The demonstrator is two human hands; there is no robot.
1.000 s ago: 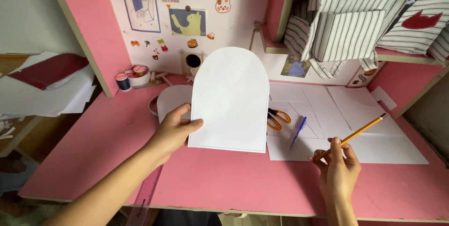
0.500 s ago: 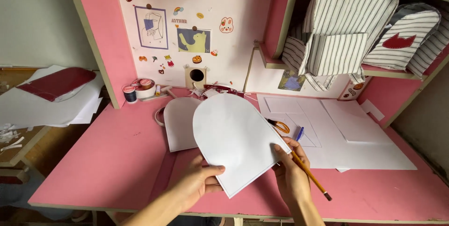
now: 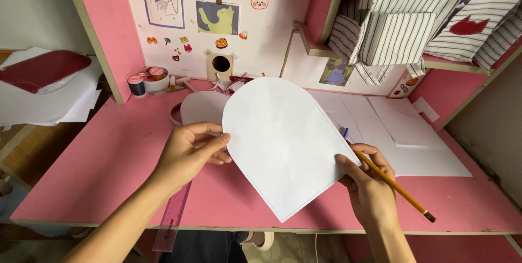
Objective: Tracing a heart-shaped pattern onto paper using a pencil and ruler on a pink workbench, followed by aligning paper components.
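Note:
A white arch-shaped paper piece (image 3: 283,138) is held above the pink desk (image 3: 109,154), tilted, with its rounded end away from me. My left hand (image 3: 190,151) pinches its left edge. My right hand (image 3: 370,184) grips its right edge and also holds a yellow pencil (image 3: 397,189), whose point sticks out toward the lower right. A second, smaller white arch piece (image 3: 202,108) lies flat on the desk behind the left hand.
White sheets (image 3: 413,138) cover the desk at right. Thread spools and tape (image 3: 147,81) stand at the back left. A pink ruler (image 3: 173,214) hangs over the front edge. Striped fabric pieces (image 3: 402,29) fill the right shelf. Papers and a red piece (image 3: 43,70) lie left.
The paper piece has been turned from upright to a tilt. My right hand with the pencil has come in from the desk's right side and taken its right edge. The view has shifted.

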